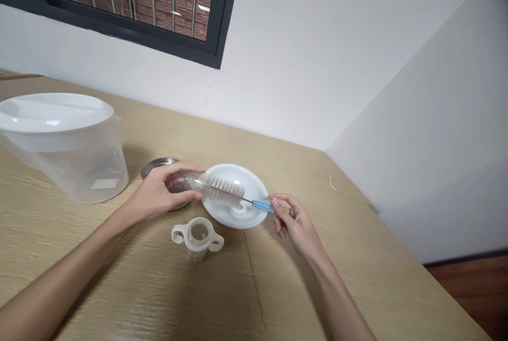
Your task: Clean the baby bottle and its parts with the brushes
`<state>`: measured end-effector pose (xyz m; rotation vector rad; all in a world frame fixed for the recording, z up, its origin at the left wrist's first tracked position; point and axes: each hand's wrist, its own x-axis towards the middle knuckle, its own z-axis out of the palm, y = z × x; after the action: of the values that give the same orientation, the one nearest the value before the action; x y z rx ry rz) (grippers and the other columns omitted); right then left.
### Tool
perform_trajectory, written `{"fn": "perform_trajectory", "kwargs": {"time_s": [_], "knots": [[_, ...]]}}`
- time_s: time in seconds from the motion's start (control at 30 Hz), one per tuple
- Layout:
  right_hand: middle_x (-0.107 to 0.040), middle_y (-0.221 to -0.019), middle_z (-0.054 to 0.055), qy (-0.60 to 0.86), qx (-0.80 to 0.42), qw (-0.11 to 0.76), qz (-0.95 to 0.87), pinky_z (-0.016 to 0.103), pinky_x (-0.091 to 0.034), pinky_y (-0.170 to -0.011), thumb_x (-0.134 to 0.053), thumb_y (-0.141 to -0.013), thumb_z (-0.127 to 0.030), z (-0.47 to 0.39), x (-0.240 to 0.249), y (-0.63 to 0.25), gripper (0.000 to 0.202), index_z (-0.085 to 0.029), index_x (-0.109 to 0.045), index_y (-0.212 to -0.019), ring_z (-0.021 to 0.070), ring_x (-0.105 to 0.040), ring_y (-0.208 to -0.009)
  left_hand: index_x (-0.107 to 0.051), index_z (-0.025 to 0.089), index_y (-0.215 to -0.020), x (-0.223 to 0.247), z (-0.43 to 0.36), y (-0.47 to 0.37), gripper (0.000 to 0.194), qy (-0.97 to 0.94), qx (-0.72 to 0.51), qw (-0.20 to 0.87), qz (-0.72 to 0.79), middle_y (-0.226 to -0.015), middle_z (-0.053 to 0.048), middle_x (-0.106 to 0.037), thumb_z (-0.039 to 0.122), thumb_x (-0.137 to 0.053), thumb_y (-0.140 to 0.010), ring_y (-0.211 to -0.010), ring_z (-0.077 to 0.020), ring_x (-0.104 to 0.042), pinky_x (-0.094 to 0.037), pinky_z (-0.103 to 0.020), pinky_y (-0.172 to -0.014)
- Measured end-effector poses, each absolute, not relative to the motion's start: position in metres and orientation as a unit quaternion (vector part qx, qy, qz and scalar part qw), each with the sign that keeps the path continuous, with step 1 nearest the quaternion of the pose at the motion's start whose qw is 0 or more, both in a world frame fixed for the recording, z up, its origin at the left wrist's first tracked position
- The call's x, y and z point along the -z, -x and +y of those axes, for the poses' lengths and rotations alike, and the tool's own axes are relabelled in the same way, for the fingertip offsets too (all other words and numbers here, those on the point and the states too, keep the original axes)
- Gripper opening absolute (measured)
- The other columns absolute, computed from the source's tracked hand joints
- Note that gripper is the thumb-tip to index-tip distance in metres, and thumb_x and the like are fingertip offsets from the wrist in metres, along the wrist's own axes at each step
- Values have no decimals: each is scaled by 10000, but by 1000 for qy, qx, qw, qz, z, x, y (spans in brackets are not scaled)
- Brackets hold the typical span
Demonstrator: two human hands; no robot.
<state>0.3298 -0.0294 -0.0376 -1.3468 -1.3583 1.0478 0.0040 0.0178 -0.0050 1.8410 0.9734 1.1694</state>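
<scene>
Brush, handle in right hand

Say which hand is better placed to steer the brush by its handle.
Probably the right hand: it pinches the brush by its blue handle, while the left hand holds a clear object at the brush's other end.

Right of the right hand, I'm seeing passing room over the table. Between the hands, the clear bottle and brush are barring the way above the white bowl. A lidded container is blocking left of the left hand.
</scene>
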Motion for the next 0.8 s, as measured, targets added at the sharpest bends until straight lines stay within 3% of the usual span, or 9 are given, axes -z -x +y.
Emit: {"fn": "perform_trajectory", "kwargs": {"time_s": [0.2,0.33,0.63,0.8], "knots": [[-593,-617,-51,513,-432,505,-543,206,-399,-400,-765,-741,-572,-28,37,-328,512,-207,-516,-999,87,-488,-426,-706,205,-1111,10,22,-3,454,-703,-449,371,409,-1151,-98,-715,434,-810,-732,-1011,-289,-674,-547,-448,-926],[-598,-553,-34,535,-427,485,-544,218,-401,-412,-757,-719,-619,-28,37,-327,519,-183,-557,-918,97,-498,-410,-692,198,-1124,12,23,-4,469,-713,-445,382,384,-1170,-105,-707,402,-823,-723,-1045,-293,-665,-541,-451,-944],[-517,-378,-42,541,-424,460,-562,207,-235,-360,-631,-819,-658,-29,39,-335,482,-213,-498,-689,80,-357,-303,-712,215,-1094,14,18,-10,462,-709,-472,393,345,-1184,-99,-715,345,-865,-678,-1129,-287,-645,-524,-435,-1005],[-519,-388,-37,531,-457,418,-578,212,-266,-376,-583,-833,-690,-31,40,-327,519,-195,-537,-688,81,-368,-314,-716,217,-1116,9,17,-6,468,-697,-496,384,348,-1189,-97,-712,347,-854,-689,-1112,-286,-650,-558,-409,-953]]}}
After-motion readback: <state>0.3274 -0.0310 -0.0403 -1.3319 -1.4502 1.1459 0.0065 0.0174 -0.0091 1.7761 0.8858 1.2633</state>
